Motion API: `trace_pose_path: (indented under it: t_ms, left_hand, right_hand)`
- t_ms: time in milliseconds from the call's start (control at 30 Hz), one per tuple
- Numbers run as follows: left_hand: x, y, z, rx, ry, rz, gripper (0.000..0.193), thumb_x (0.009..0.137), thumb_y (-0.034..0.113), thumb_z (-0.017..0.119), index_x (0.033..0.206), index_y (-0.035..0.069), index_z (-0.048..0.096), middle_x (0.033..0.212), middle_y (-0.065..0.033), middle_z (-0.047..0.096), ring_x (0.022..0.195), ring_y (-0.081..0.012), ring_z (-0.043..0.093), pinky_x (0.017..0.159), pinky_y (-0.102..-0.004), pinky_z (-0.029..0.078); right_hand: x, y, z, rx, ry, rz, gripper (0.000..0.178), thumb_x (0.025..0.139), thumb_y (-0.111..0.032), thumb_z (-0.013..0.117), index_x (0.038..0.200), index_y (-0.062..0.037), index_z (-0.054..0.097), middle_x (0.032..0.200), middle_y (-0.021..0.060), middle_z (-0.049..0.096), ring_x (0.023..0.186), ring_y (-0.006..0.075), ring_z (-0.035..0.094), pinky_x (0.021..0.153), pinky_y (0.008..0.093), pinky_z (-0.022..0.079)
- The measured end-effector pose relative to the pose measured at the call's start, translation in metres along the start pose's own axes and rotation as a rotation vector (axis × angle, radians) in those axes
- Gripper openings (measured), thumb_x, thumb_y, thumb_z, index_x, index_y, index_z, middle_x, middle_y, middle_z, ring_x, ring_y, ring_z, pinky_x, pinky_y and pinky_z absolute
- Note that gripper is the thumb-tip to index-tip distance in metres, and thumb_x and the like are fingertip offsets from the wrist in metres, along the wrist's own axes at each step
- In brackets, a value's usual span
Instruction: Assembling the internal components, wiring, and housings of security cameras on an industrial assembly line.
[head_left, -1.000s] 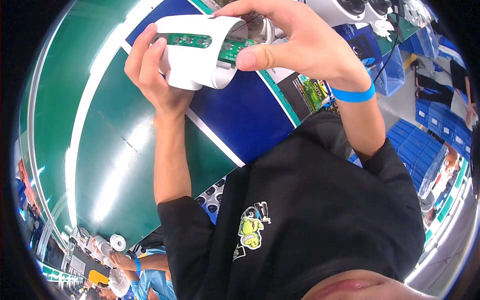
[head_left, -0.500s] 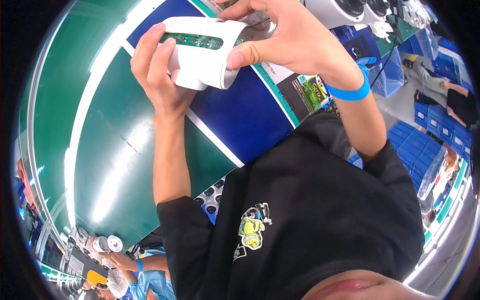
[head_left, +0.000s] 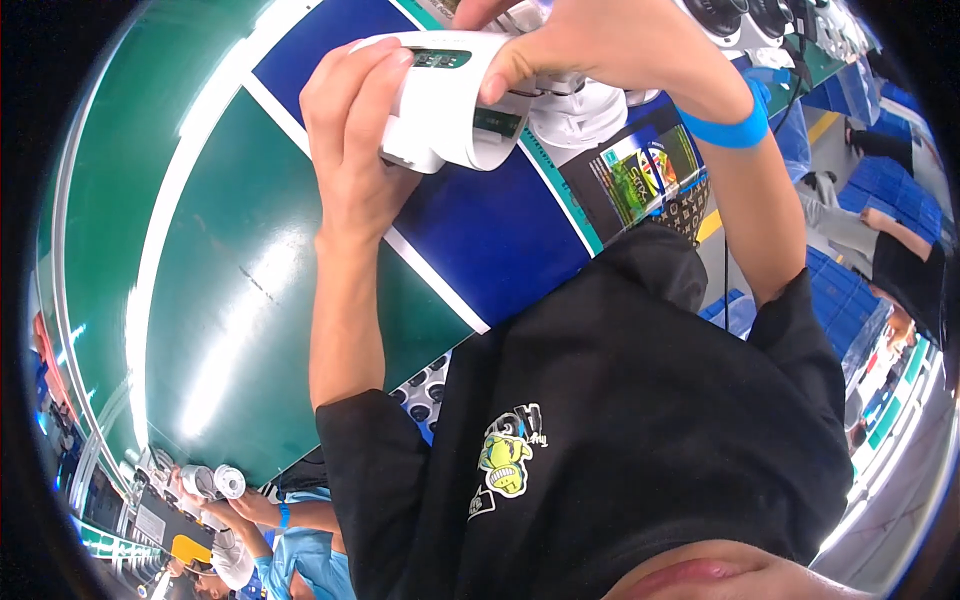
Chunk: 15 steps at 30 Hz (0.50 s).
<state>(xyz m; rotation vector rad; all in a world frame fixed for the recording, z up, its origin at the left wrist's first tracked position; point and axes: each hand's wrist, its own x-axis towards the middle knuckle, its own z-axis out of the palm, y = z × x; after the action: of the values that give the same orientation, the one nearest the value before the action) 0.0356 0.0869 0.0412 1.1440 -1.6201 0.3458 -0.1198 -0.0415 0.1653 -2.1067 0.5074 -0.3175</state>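
A white rounded plastic housing (head_left: 440,115) is raised over the blue mat (head_left: 500,235), its open end turned to the right. Through a slot in its top shows a green circuit board (head_left: 445,58), and more dark green board is visible inside the open end. My left hand (head_left: 350,140) is wrapped round the housing's left side, fingertips beside the slot. On the right, my right hand (head_left: 620,45) has its thumb pressed at the rim of the open end; its other fingers reach behind and are partly hidden.
White parts (head_left: 575,120) stand behind the housing, beside a dark printed package (head_left: 640,180). White units with black round fronts (head_left: 720,15) sit at the upper right. On the left the green table (head_left: 230,270) stretches away. A co-worker's hands hold a white part (head_left: 228,482) at lower left.
The housing has turned in my hands and shifted slightly right, so its open end shows more and its slot less. My right hand and forearm have moved right; the thin wires are no longer visible.
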Motion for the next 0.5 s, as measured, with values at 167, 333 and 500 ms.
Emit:
trace_pose_path:
  t_ms: [167,333,500]
  left_hand:
    - [0.0,0.003,-0.003,-0.001,-0.079,-0.08,0.08,0.047,-0.002,0.083,0.121,0.008,0.055,0.117,-0.0094,0.052,0.104,-0.0306,0.055,0.086,-0.0368,0.049]
    - [-0.003,0.003,-0.008,-0.041,-0.102,-0.106,0.08,0.046,-0.001,0.084,0.12,0.008,0.056,0.115,-0.0108,0.051,0.102,-0.0299,0.057,0.084,-0.0364,0.051]
    - [0.004,0.004,-0.011,0.019,-0.123,-0.209,0.08,0.045,0.003,0.087,0.119,0.006,0.056,0.114,-0.0118,0.055,0.102,-0.0277,0.057,0.082,-0.0342,0.051]
  right_hand:
    - [0.0,0.006,0.001,-0.041,-0.048,0.047,0.075,0.06,-0.014,0.083,0.124,0.0083,0.05,0.089,0.0153,0.066,0.086,0.0249,0.063,0.078,0.0305,0.048]
    - [-0.042,0.017,0.011,0.073,0.184,-0.027,0.078,0.071,-0.032,0.081,0.13,0.0042,0.045,0.125,0.0185,0.051,0.117,0.0283,0.05,0.097,0.0346,0.04]
    - [-0.121,0.061,0.056,-0.028,0.297,0.121,0.106,0.051,-0.026,0.091,0.136,0.0022,0.035,0.126,0.0156,0.047,0.119,0.029,0.048,0.101,0.0363,0.038]
